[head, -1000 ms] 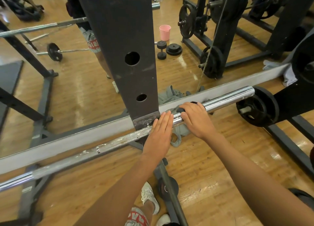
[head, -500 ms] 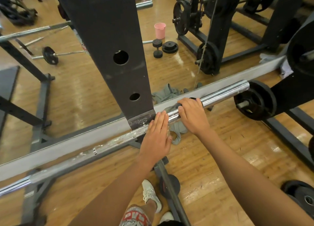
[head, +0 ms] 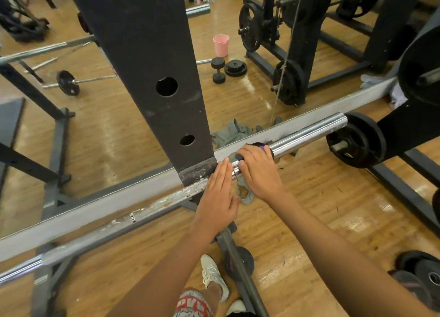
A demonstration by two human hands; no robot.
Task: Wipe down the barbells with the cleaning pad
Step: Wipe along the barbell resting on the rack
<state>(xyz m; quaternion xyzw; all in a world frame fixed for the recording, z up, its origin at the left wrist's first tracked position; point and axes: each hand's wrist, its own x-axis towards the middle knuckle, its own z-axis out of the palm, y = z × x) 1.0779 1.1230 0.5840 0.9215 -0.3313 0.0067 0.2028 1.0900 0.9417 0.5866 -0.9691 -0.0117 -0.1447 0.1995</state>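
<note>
A chrome barbell (head: 309, 134) runs diagonally across the view on a rack, its shiny sleeve ending at the upper right. My right hand (head: 259, 171) wraps over the bar and grips a dark cleaning pad (head: 258, 145) with a purple patch around it. Only the pad's far edge shows past my fingers. Just left of it, my left hand (head: 219, 197) lies flat on the bar with straight fingers, beside the black rack upright (head: 147, 78). The bar's left stretch (head: 142, 213) looks scuffed and dull.
A mirror with a grey frame (head: 95, 209) stands right behind the bar. A grey cloth (head: 245, 196) lies on the wooden floor below my hands. Weight plates (head: 354, 142) sit on a peg at right, more plates (head: 426, 281) at lower right. My shoe (head: 212, 276) is below.
My right hand with the pad has slid a little left along the bar, closer to my left hand. My left hand stays flat on the bar.
</note>
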